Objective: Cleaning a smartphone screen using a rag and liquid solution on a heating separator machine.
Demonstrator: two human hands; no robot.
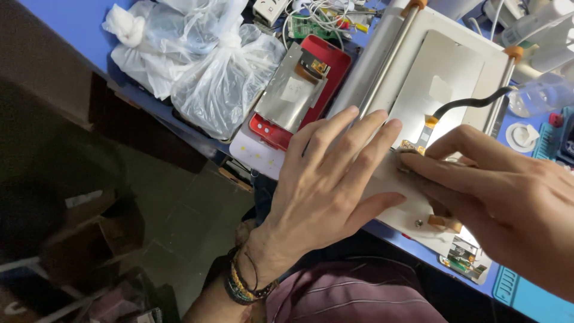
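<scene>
left hand (pixel 326 179) lies flat, fingers spread, on the display panel (pixel 445 84) resting on the white machine bed (pixel 418 27). right hand (pixel 508 191) fingertips pinch its flex cable (pixel 426 128). panel likely thin, rigid, fragile; support edges, not cable.

One head-worn camera, tilted, looking steeply down and close over the blue workbench (pixel 78 24) edge, floor (pixel 179 227) visible below.

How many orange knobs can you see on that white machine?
2. One orange knob caps the metal rod at the machine's top left corner; the other is on its right edge, near the clear bottle. The hands may hide more.
</scene>
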